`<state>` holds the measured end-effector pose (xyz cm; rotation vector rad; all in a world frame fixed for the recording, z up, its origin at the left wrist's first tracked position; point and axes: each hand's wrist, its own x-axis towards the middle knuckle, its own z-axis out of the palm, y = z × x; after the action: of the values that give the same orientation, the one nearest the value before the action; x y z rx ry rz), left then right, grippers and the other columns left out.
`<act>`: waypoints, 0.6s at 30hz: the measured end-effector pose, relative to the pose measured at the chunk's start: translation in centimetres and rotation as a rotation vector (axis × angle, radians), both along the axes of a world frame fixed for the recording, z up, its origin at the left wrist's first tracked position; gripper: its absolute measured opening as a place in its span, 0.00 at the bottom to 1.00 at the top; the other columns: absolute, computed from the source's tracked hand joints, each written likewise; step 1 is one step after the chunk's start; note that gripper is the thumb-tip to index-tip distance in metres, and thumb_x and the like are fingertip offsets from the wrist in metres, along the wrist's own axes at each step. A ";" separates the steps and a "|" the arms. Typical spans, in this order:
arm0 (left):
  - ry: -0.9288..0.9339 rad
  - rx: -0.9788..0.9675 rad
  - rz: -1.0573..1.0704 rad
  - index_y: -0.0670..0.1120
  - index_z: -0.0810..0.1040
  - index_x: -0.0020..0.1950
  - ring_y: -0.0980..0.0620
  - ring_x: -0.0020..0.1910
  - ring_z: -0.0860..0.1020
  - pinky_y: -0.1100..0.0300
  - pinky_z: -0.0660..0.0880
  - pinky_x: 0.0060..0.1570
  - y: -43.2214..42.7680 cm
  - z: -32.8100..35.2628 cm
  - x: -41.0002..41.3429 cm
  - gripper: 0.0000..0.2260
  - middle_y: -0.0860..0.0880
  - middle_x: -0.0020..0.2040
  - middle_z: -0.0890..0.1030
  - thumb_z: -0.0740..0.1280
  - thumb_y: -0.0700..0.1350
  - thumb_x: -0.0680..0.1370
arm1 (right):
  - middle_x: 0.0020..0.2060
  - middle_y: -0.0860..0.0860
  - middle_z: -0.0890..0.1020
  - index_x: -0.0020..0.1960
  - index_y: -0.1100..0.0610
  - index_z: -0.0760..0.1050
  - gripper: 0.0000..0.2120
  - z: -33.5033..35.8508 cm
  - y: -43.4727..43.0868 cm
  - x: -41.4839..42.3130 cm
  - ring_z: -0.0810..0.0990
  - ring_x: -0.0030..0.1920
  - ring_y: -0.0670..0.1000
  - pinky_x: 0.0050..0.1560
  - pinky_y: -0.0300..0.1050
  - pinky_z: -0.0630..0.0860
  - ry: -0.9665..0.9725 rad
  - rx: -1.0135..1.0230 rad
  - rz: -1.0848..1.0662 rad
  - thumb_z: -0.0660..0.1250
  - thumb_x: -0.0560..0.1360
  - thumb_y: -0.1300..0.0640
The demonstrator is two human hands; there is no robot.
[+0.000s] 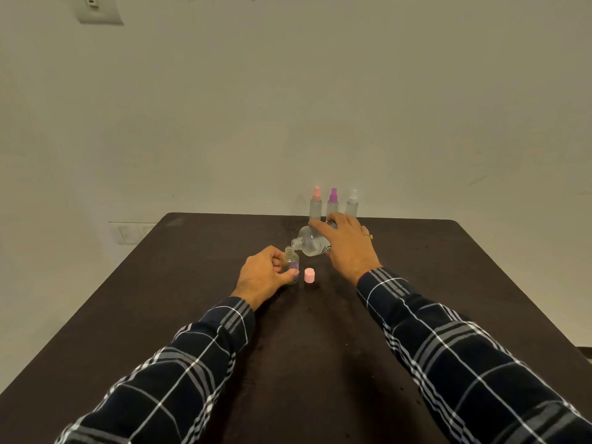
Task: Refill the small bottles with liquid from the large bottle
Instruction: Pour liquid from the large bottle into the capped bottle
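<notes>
The person's left hand (264,275) is gripping a small clear bottle (292,258) that is standing upright on the dark table (192,283), thumb and fingers curling round its lower body while its threaded neck is standing uncapped. A purple patch is showing low on this bottle, though whether it is liquid or a mark cannot be told. The right hand (347,245) is holding the large clear bottle (310,241) from above, fingers wrapping over its body, and is tilting it nearly onto its side so that its open mouth is pointing left and down, sitting just at the small bottle's neck. Whether liquid is passing between them is too fine to see. A pink cap (309,275) is resting on the table just right of the small bottle, between the two hands. Behind the large bottle, near the table's far edge, three small spray bottles are standing in a row: one with a pink top (316,203), one with a purple top (333,203), one with a white top (352,205). A ring (370,236) is showing on the right hand, and both arms are wearing dark plaid sleeves (480,363).
</notes>
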<state>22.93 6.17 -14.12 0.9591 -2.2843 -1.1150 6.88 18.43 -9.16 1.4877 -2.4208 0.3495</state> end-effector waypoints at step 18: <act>-0.002 0.015 0.002 0.54 0.77 0.52 0.61 0.43 0.81 0.66 0.77 0.45 0.1 0.0 0.1 0.16 0.56 0.46 0.83 0.80 0.51 0.70 | 0.69 0.55 0.67 0.73 0.41 0.63 0.31 2.0 0.1 0.9 0.63 0.71 0.59 0.65 0.69 0.68 0.124 0.070 0.018 0.69 0.76 0.59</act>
<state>23.01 6.29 -14.14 0.9689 -2.2790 -1.1326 7.82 18.54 -7.11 1.5143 -2.3454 0.1720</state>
